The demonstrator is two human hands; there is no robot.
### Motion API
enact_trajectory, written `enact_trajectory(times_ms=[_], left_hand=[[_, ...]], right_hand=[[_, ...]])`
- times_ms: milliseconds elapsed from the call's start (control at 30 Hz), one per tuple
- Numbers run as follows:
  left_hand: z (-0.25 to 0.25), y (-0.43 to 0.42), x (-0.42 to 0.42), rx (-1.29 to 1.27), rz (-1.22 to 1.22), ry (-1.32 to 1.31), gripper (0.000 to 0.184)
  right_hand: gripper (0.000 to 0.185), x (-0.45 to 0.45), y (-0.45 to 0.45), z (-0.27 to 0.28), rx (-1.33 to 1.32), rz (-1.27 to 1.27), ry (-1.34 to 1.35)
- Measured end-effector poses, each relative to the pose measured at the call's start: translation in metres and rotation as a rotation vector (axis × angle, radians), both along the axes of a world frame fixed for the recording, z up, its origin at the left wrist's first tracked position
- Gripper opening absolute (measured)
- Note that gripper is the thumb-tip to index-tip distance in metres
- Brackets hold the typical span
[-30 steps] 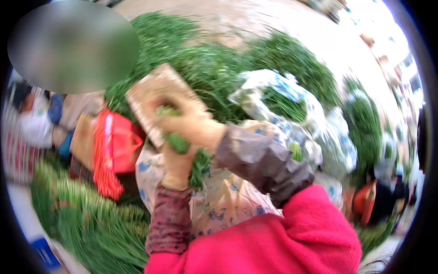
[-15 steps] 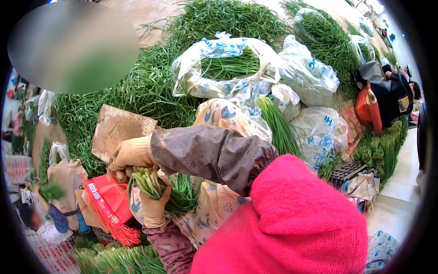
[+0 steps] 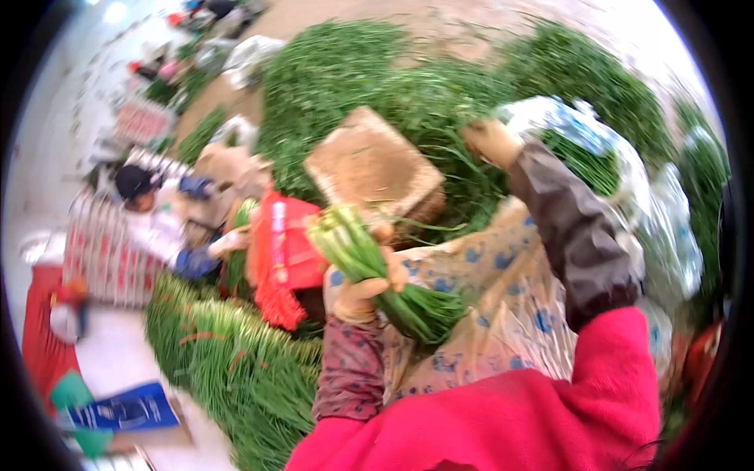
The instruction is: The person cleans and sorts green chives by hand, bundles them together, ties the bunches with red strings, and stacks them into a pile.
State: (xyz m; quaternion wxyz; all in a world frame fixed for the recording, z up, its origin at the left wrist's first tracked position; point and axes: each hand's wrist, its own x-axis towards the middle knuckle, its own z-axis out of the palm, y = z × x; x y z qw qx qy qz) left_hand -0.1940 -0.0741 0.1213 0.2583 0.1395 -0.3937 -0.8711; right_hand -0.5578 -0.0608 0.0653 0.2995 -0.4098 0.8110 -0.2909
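A bunch of garlic chives point(image 3: 369, 271), pale stem ends up and to the left, is wrapped in the gloved fingers of my left hand point(image 3: 369, 294) above my lap. The green leaves hang down to the right over the patterned apron point(image 3: 503, 306). My right hand point(image 3: 491, 143), also gloved, reaches out to the edge of the big heap of loose chives point(image 3: 440, 94); its fingers are blurred and partly among the leaves. Between the hands and the heap stands a dirt-covered wooden block point(image 3: 373, 161). Red ties with a fringe hang on a red bag point(image 3: 294, 243) beside the left hand.
Tied chive bundles point(image 3: 243, 361) stand in rows at lower left. A co-worker in a dark cap point(image 3: 135, 180) sits at the left, one gloved hand near greens. A plastic bag point(image 3: 628, 165) holding chives lies at the right. A blue box point(image 3: 129, 408) sits on the floor.
The view has swung left. My right hand has left the stem ends beside my left hand and moved out to the chive heap. My left hand still holds the bunch.
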Motion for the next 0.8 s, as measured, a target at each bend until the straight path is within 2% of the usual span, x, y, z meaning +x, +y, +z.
enact_trajectory(times_ms=[33, 100, 167, 233, 300, 400, 433, 500, 567, 600, 633, 700, 767, 800], left_hand=[[0.0, -0.002, 0.002, 0.057, -0.012, 0.045, 0.078], [0.008, 0.002, -0.005, 0.025, 0.029, -0.03, 0.039], [-0.011, -0.005, 0.0, 0.026, -0.077, 0.027, 0.05], [-0.017, -0.007, 0.002, 0.042, -0.143, 0.062, 0.059], [0.006, 0.004, -0.003, 0.063, -0.074, -0.037, 0.051], [0.003, 0.007, 0.002, 0.075, -0.091, -0.058, 0.054], [0.003, 0.008, 0.004, 0.099, -0.107, -0.084, 0.055], [0.008, 0.009, 0.004, 0.086, -0.116, -0.104, 0.055], [0.006, 0.012, 0.006, 0.152, -0.035, -0.155, 0.053], [0.004, 0.009, 0.008, 0.144, -0.043, -0.171, 0.052], [0.004, 0.008, 0.008, 0.148, -0.041, -0.169, 0.052], [0.004, 0.009, 0.008, 0.159, -0.038, -0.14, 0.087], [-0.001, 0.006, 0.011, 0.158, -0.092, -0.181, 0.093], [-0.003, 0.005, 0.011, 0.159, -0.091, -0.178, 0.093]], right_hand=[[0.046, 0.029, 0.026, 0.02, 0.08, 0.17, 0.42], [0.06, 0.056, 0.032, 0.045, 0.631, 0.471, 0.606], [0.063, 0.09, 0.029, 0.087, 0.433, 0.438, 0.264], [0.067, 0.107, 0.026, 0.084, -0.013, 0.532, -0.158], [0.073, 0.128, 0.022, 0.091, -0.31, 0.626, -0.504], [0.078, 0.146, 0.018, 0.11, -0.302, 0.755, -0.415], [0.064, 0.147, 0.02, 0.126, -0.23, 0.8, -0.431], [0.043, 0.151, 0.019, 0.127, -0.118, 0.774, -0.221], [0.029, 0.148, 0.021, 0.129, -0.085, 0.653, -0.29], [0.024, 0.147, 0.021, 0.12, -0.204, 0.648, 0.041], [0.023, 0.143, 0.02, 0.12, -0.215, 0.618, 0.179], [0.027, 0.133, 0.014, 0.108, -0.524, 0.226, 0.091], [0.038, 0.115, 0.004, 0.099, -0.564, -0.056, -0.204], [0.038, 0.113, 0.003, 0.095, -0.564, -0.054, -0.202]])
